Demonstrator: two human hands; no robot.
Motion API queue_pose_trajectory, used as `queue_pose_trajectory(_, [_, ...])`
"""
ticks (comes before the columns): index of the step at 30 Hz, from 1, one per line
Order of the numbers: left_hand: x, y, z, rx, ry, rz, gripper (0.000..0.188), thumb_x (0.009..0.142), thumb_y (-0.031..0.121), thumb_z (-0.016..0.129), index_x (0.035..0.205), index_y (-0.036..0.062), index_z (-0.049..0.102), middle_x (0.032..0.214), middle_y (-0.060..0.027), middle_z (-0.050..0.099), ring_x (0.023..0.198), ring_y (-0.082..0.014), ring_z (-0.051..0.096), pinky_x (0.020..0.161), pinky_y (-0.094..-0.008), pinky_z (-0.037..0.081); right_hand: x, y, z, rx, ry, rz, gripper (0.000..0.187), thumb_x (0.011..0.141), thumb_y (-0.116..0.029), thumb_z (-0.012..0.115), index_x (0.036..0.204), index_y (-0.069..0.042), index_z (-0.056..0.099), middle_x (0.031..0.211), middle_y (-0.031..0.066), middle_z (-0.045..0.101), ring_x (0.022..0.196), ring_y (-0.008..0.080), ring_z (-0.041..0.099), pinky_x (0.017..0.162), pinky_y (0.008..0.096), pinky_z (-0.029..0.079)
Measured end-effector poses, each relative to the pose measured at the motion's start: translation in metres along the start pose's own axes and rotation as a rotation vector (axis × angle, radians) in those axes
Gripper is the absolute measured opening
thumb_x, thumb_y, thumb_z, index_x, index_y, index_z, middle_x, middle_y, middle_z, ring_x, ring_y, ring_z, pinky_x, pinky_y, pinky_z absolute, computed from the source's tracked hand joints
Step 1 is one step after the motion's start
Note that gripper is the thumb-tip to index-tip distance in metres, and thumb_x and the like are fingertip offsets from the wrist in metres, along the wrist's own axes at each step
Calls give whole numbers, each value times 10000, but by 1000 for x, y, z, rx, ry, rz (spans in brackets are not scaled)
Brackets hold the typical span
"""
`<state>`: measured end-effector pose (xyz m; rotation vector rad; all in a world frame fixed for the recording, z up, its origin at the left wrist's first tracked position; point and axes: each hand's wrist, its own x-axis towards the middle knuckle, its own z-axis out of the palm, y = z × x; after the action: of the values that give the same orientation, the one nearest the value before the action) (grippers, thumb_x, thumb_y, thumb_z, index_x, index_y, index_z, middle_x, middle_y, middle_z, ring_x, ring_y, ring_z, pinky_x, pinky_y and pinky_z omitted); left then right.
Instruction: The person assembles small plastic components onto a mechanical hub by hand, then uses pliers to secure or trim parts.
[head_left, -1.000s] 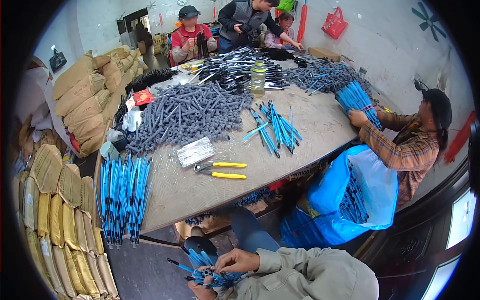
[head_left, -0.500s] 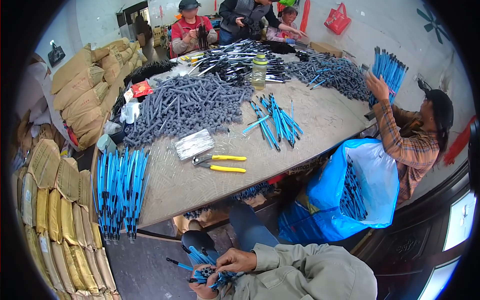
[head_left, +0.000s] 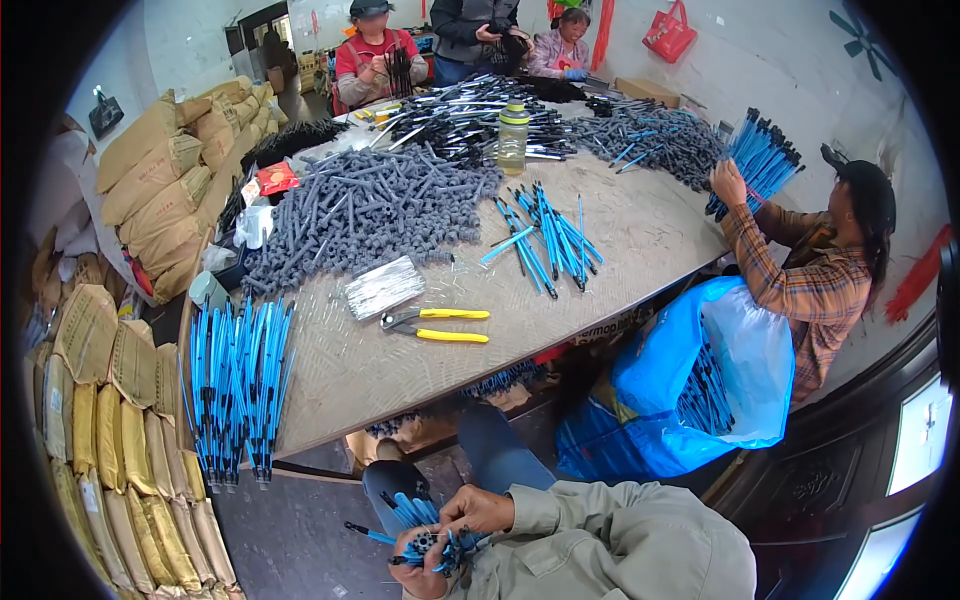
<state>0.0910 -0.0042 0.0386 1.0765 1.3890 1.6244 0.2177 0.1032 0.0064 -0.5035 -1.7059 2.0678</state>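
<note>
Low in the picture, close to my lap, my left hand (head_left: 416, 572) is closed round a bundle of thin blue rods with black ends (head_left: 412, 512). One rod sticks out of the bundle to the left. My right hand (head_left: 480, 509) lies against the bundle's upper right side, its fingers pinched together. Whatever is between those fingertips is hidden. On the table's near left corner lies a spread of similar blue rods (head_left: 235, 385). Yellow-handled pliers (head_left: 440, 325) rest beside a pile of thin silvery strips (head_left: 385, 288).
Grey ribbed pieces (head_left: 370, 210) heap across the table (head_left: 390, 390). More blue rods (head_left: 555, 240) and a bottle (head_left: 512, 138) stand farther back. A blue bag (head_left: 630, 400) holds rods at right. A co-worker in plaid (head_left: 800, 270) grips another bundle; several people work behind. Sacks (head_left: 150, 200) line the left.
My hands and the bundle have shifted slightly right. The plaid-sleeved co-worker's bundle has tilted and come lower. At the back, a person's outstretched arm has drawn in, and both hands now hold something dark.
</note>
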Motion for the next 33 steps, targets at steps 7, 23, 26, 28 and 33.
queue_pose_trajectory(7, [-14, -15, -8, -96, 54, -97, 195, 769, 19, 611, 961, -20, 611, 937, -121, 638, 838, -173, 592, 780, -293, 459, 12, 0, -1, -22, -29, 74, 142, 711, -43, 568, 583, -12, 514, 524, -10, 458, 549, 34, 428, 474, 247, 353])
queue_pose_trajectory(23, [-8, 9, -27, 118, -79, 41, 254, 755, 3, 661, 994, -27, 580, 963, -151, 638, 860, -211, 634, 748, -283, 488, 34, -1, -1, 120, -296, 240, 229, 762, -133, 711, 598, -9, 610, 532, -7, 536, 529, 8, 447, 459, 192, 343])
queue_pose_trajectory(26, [-11, 2, -23, 141, -16, 165, 214, 764, -14, 643, 957, -26, 553, 930, -172, 637, 848, -208, 635, 741, -300, 507, 28, 0, 2, 133, -259, 252, 208, 756, -129, 716, 624, -3, 616, 553, 12, 559, 558, 5, 463, 477, 201, 362])
queue_pose_trajectory(28, [-6, 0, -23, 157, -22, 146, 214, 756, -17, 650, 948, -24, 556, 919, -163, 639, 844, -203, 634, 729, -298, 507, 31, -4, -2, 123, -231, 236, 198, 754, -126, 718, 638, -1, 619, 563, 21, 571, 573, 3, 471, 486, 206, 372])
queue_pose_trajectory(33, [-10, -9, -29, 282, 75, 91, 271, 711, -34, 672, 959, 14, 574, 864, -104, 636, 730, -202, 633, 655, -274, 489, 55, -48, -49, -491, -182, -142, 121, 749, -98, 696, 741, -3, 621, 674, 76, 612, 626, 97, 565, 547, 258, 436])
